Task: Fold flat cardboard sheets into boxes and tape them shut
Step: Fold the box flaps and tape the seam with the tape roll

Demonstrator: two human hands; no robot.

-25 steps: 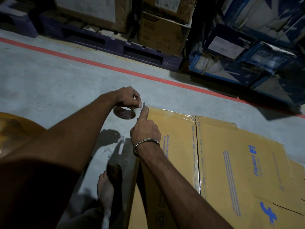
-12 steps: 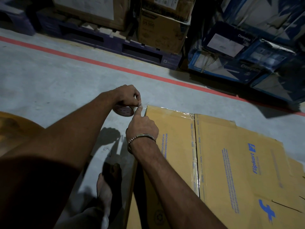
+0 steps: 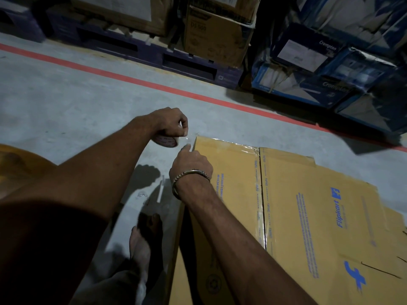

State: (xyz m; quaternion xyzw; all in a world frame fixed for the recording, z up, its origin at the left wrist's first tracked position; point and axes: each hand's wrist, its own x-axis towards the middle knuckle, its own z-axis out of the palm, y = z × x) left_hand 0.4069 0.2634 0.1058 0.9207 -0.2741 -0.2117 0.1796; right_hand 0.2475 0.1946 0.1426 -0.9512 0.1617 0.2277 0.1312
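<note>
A brown Flipkart cardboard box [image 3: 308,205] lies on the grey floor, with clear tape along its centre seam and far edge. My left hand [image 3: 171,123] grips a roll of clear tape [image 3: 166,140] just left of the box's far left corner. A short strip of tape [image 3: 189,139] runs from the roll to that corner. My right hand [image 3: 190,161], with a metal bracelet on the wrist, presses its straight index fingertip on the tape at the corner; its other fingers are curled.
A red floor line [image 3: 154,85] runs across behind the box. Beyond it stand a dark pallet [image 3: 154,53] with brown cartons [image 3: 215,38] and stacked blue Crompton boxes [image 3: 319,62]. My bare foot [image 3: 143,238] and tape scraps [image 3: 154,192] lie left of the box.
My right index finger has come down from upright against the strip onto the box corner. The left hand and roll have tilted slightly; the view has shifted a little.
</note>
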